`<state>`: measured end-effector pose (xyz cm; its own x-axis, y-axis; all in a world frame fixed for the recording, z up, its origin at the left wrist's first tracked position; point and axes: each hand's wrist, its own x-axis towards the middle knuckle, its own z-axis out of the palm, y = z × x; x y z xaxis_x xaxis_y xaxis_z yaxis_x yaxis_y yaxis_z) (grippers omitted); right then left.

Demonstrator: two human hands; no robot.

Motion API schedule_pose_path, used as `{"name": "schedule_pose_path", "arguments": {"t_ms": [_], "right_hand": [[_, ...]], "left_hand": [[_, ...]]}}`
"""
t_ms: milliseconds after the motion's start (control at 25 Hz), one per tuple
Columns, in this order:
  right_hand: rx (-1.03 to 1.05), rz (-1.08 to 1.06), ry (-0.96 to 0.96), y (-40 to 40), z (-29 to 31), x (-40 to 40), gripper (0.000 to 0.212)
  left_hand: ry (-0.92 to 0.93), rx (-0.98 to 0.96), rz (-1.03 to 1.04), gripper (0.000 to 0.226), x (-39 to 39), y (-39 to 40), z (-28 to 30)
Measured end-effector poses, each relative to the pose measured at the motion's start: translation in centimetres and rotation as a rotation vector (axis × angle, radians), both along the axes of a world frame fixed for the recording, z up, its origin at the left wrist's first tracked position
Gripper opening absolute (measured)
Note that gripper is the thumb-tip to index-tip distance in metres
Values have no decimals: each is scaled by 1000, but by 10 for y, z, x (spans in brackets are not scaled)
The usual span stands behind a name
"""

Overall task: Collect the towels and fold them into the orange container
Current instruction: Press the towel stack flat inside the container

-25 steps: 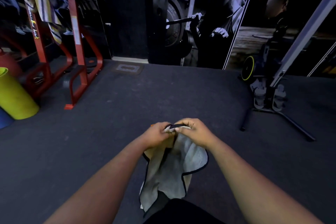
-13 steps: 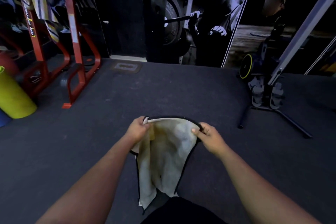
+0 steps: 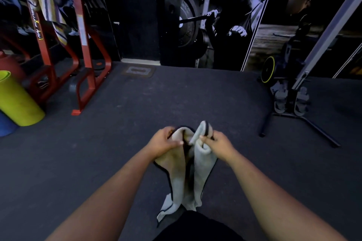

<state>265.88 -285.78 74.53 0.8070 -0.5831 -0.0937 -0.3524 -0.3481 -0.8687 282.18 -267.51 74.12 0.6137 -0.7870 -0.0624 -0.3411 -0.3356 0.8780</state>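
I'm looking at a gym: dark rubber floor [image 3: 176, 94], red rack [image 3: 84, 45] far left, weightlifting mural [image 3: 205, 21] on the far wall, exercise machine [image 3: 290, 92] right.

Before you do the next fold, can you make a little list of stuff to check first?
1. Left hand grips the pale grey towel with the dark edging at its top: ok.
2. Right hand pinches the towel's other top part: ok.
3. Towel halves lined up evenly: not ok, the right side is bunched and the bottom corners hang uneven.
4. Towel off the dark rubber floor: cannot tell, its lower end hangs low by the person's dark clothing.
5. Orange container ready nearby: cannot tell, none is in view.
6. More towels to collect: ok, a striped towel hangs on the red metal rack.
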Motion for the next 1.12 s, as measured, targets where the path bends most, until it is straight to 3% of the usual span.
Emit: {"name": "schedule_pose_path", "arguments": {"t_ms": [80, 240, 320, 400, 480, 600, 680, 720, 840, 920, 1000, 1120], "right_hand": [[105, -210, -27, -16, -5, -9, 21], [204, -426, -65, -32, -9, -17, 28], [162, -511, -70, -36, -11, -17, 28], [85, -529, -35, -39, -15, -18, 25], [39, -485, 9, -35, -14, -17, 24], [105, -364, -76, -25, -13, -14, 30], [286, -258, -194, -17, -8, -13, 8], [405, -175, -210, -13, -5, -14, 6], [581, 118, -150, -7, 6, -20, 28], [354, 226, -74, -7, 10, -18, 32], [-45, 223, -44, -8, 8, -11, 28], [-446, 169, -124, -4, 6, -1, 17]], "left_hand": [[-19, 158, 115, 19, 15, 23, -27], [111, 196, 335, 35, 27, 55, -56], [171, 125, 360, 28, 21, 58, -57], [358, -103, 388, 13, 12, 54, -49], [509, -296, 404, 8, 3, 42, -39], [543, -401, 381, 16, -10, 19, -27], [574, -451, 350, 20, -19, 7, -22], [580, -465, 332, 20, -23, 3, -19], [565, -466, 305, 19, -26, -3, -15], [522, -455, 333, 17, -24, -4, -12], [506, -455, 392, 16, -24, -5, -7], [529, -486, 415, 13, -30, -7, 0]]}}
